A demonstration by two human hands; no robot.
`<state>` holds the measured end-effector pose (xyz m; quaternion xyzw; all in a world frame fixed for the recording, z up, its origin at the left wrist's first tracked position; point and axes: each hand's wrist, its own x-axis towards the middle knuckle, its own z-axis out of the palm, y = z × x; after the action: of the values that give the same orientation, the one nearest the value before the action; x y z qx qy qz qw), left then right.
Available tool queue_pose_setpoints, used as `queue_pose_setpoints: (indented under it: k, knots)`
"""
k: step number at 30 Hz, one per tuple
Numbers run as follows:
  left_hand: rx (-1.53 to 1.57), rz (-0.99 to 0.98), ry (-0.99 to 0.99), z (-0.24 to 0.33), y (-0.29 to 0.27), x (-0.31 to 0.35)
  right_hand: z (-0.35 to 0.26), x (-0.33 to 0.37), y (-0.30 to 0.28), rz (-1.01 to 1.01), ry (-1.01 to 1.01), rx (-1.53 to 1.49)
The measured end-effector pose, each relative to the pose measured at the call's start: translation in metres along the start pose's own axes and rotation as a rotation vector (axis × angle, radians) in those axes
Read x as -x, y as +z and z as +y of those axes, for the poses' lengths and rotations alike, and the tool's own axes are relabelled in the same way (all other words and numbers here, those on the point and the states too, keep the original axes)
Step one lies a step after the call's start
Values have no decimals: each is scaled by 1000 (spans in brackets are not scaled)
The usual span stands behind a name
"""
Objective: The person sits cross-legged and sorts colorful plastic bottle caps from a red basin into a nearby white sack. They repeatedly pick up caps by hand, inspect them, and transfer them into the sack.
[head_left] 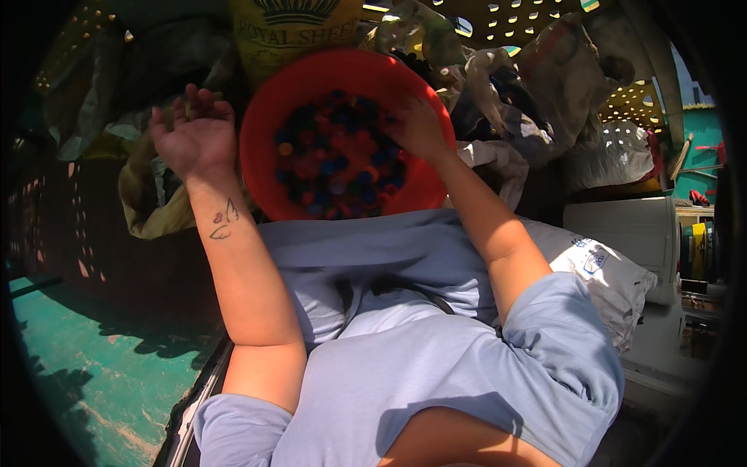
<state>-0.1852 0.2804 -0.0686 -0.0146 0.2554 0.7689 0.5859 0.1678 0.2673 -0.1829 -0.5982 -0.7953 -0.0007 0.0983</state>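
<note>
A round red basin (264,179) rests against my lap, its floor strewn with small round plastic caps (342,167) in blue, green, red and orange. To the left of the basin my left hand (194,138) is raised palm up. Its fingers are loosely bent and apart, and nothing shows in it. My right hand (419,128) reaches over the right side of the basin, with its fingertips at the edge of the caps. Shadow and blur keep me from seeing whether those fingers hold a cap.
Behind the basin stands a yellow printed sack (299,35). Stuffed plastic bags (560,78) crowd the back right, and an open yellowish bag (156,210) lies at the left. A white sack (595,268) and a white container (634,233) are on my right. Green flooring (117,381) shows at lower left.
</note>
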Motion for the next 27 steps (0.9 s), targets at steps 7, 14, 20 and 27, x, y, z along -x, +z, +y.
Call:
queue_pose_setpoints:
  k: [7, 14, 20, 27]
  knots:
    - [43, -2, -18, 10, -7, -1, -24, -21, 50, -309, 107, 96]
    - [63, -29, -27, 17, -7, 1, -22, -36, 81, -288, 120, 178]
    - [57, 84, 0, 15, 3, 8, -35, -33, 70, -262, 156, 79]
    - [60, 81, 13, 19, 0, 8, -20, -24, 68, -277, 168, 119]
